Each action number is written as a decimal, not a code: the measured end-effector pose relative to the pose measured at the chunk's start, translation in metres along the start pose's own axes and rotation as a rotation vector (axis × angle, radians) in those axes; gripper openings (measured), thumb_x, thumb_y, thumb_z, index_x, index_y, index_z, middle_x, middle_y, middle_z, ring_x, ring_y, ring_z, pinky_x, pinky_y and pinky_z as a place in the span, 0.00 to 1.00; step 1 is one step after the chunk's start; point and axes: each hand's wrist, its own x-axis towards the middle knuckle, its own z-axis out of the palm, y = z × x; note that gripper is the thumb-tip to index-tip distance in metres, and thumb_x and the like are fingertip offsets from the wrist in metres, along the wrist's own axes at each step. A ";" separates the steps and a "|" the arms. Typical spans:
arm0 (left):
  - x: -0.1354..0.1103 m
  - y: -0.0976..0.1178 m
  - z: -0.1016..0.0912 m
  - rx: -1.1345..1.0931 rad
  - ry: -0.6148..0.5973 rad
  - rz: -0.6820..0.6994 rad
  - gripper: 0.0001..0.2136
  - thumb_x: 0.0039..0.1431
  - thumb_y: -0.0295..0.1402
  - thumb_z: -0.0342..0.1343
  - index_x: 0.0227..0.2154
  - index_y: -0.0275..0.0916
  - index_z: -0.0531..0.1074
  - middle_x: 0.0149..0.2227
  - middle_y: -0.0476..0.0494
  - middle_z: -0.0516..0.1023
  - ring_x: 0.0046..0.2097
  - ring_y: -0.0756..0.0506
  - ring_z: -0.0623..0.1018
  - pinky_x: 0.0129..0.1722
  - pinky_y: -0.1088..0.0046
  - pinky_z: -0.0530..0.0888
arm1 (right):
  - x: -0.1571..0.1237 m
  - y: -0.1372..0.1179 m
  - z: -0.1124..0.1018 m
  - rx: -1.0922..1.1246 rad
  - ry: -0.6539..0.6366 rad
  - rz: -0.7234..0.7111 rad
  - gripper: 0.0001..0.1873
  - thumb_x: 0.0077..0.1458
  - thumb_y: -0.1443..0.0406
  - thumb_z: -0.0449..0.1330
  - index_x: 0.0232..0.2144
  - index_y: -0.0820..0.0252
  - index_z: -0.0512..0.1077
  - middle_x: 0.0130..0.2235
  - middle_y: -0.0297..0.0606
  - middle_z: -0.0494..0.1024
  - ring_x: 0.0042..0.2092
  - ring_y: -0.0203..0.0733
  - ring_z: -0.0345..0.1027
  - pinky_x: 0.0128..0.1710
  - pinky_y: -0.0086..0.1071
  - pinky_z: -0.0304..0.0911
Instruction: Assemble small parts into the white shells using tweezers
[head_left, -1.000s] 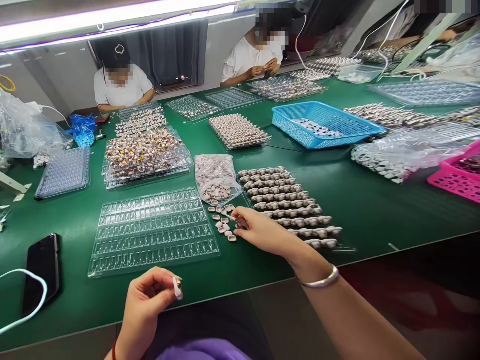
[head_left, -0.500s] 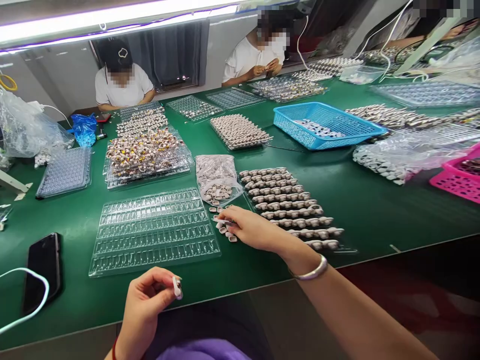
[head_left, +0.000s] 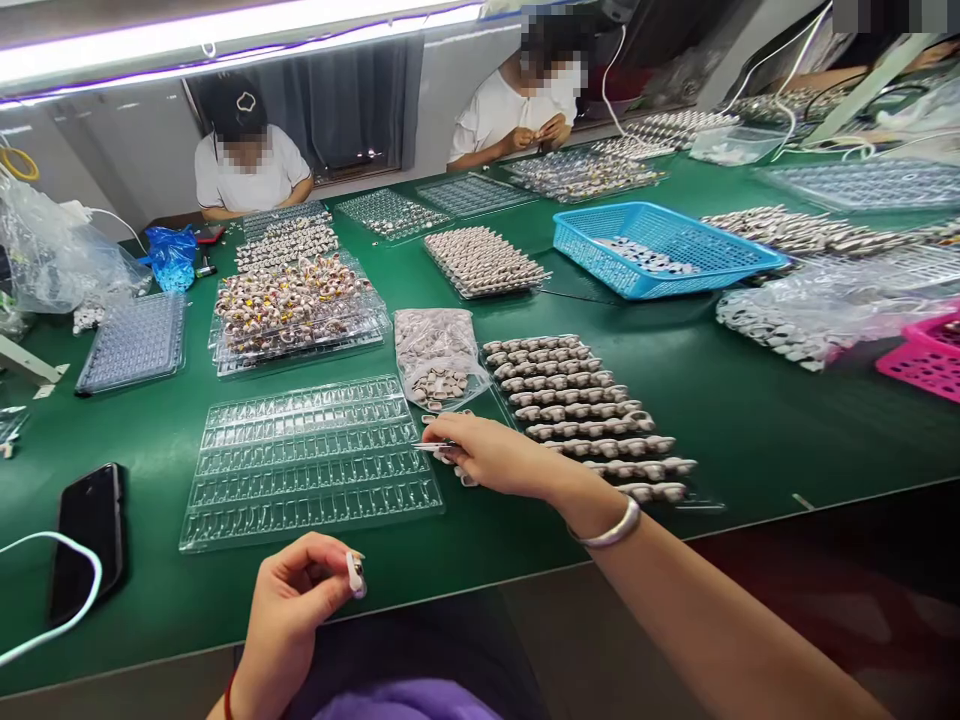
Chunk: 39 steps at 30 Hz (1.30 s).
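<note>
Close to the table's front edge, my left hand (head_left: 296, 595) pinches a small white plastic part (head_left: 355, 576) with a dark, shiny bit on its inner side. My right hand (head_left: 487, 455) holds metal tweezers (head_left: 433, 446), their tips pointing left over the right rim of a clear tray. Beneath that hand lie several small loose beige caps (head_left: 469, 480), partly hidden by the fingers. An open plastic bag (head_left: 435, 340) filled with similar caps rests just behind. The clear slotted tray (head_left: 300, 470) spreads out left of my right hand.
Right of the bag, rows of beige parts (head_left: 570, 390) fill a tray. Farther back stand stacked trays of parts (head_left: 292, 310), another filled tray (head_left: 484, 262) and a blue basket (head_left: 660, 250). A phone (head_left: 88, 540) and white cable lie left. Two people (head_left: 251, 175) sit opposite.
My right hand has shifted slightly left with the tweezers, whose tips now reach the tray's edge. My left hand holds the white part as before. The view has turned slightly.
</note>
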 end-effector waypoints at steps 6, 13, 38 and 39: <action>-0.001 0.002 0.002 0.004 0.010 0.002 0.04 0.42 0.27 0.69 0.20 0.37 0.79 0.27 0.45 0.79 0.30 0.48 0.75 0.32 0.77 0.73 | 0.003 0.002 -0.006 0.002 -0.037 -0.020 0.14 0.50 0.78 0.52 0.34 0.59 0.70 0.36 0.38 0.73 0.36 0.43 0.66 0.35 0.31 0.61; 0.000 0.004 0.003 0.002 0.019 0.000 0.04 0.41 0.27 0.69 0.20 0.37 0.79 0.27 0.45 0.79 0.30 0.48 0.75 0.32 0.76 0.73 | -0.016 -0.003 -0.013 0.050 0.015 0.058 0.13 0.52 0.76 0.53 0.38 0.58 0.69 0.38 0.39 0.75 0.38 0.43 0.70 0.38 0.31 0.63; -0.003 0.003 0.006 0.008 0.064 0.006 0.04 0.41 0.28 0.69 0.20 0.36 0.79 0.27 0.44 0.78 0.29 0.48 0.75 0.30 0.75 0.72 | -0.043 0.000 0.000 0.093 0.098 0.132 0.11 0.56 0.73 0.53 0.34 0.58 0.73 0.36 0.40 0.72 0.37 0.44 0.69 0.39 0.36 0.65; -0.003 0.003 0.007 -0.004 0.076 0.009 0.04 0.40 0.27 0.69 0.20 0.36 0.79 0.27 0.45 0.78 0.29 0.48 0.74 0.30 0.76 0.72 | -0.045 -0.002 0.001 0.098 0.098 0.131 0.10 0.57 0.72 0.53 0.34 0.58 0.74 0.36 0.39 0.72 0.37 0.44 0.69 0.39 0.35 0.65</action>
